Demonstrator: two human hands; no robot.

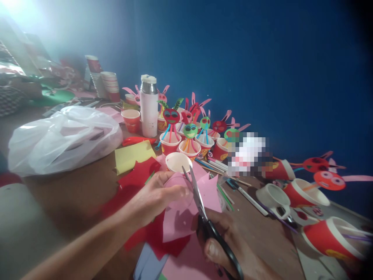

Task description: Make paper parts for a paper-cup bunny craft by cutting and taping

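Fingers (161, 179) of my left grip (160, 192) pinch pink paper (175, 223) above the surface (272, 237); it should be light, limp and easily creased, best held near its edge. Rightward, my right grip (227, 243) curls round stiff scissors (199, 200) by their handles, blades slightly parted.

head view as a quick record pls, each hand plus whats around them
left hand: pinching pink paper
right hand: gripping scissors
scissors: blades parted, at the pink paper
just beyond: paper cup, upright
farther back: white flask, cups with paper faces
left side: white plastic bag, yellow paper
right side: mug
backdrop: blue wall
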